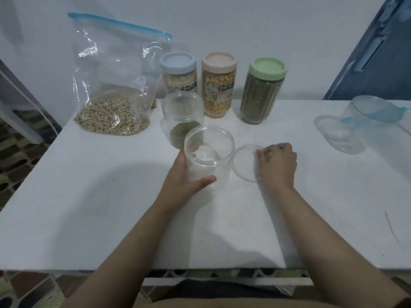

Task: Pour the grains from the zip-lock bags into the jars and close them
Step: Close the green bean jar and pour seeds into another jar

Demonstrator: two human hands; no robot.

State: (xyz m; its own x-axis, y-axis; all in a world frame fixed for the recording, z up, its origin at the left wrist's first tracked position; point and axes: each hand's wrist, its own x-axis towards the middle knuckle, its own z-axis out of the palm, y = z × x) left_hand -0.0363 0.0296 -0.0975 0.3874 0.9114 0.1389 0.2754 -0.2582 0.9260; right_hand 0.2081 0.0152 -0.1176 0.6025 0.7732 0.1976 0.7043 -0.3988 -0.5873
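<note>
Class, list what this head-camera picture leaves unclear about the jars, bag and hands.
- Left hand: its fingers lie behind the empty jar, blurred through the plastic.
- Lid: its right part is covered by the right hand.
- Jar labels: print too small to read.
- Zip-lock bag: whether its seal is open cannot be told.

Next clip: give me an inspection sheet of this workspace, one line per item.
Surface: white table, a few marks near its right edge.
Job's things: open empty jar; clear lid beside it; grain bag sealed; second clear jar behind; three filled, capped jars at the back.
Clutter: emptied bags, far right.
Grippers: left hand grips the empty jar; right hand touches the lid.
Cables: nothing seen.
Surroundings: white wall, blue door, patterned floor.
</note>
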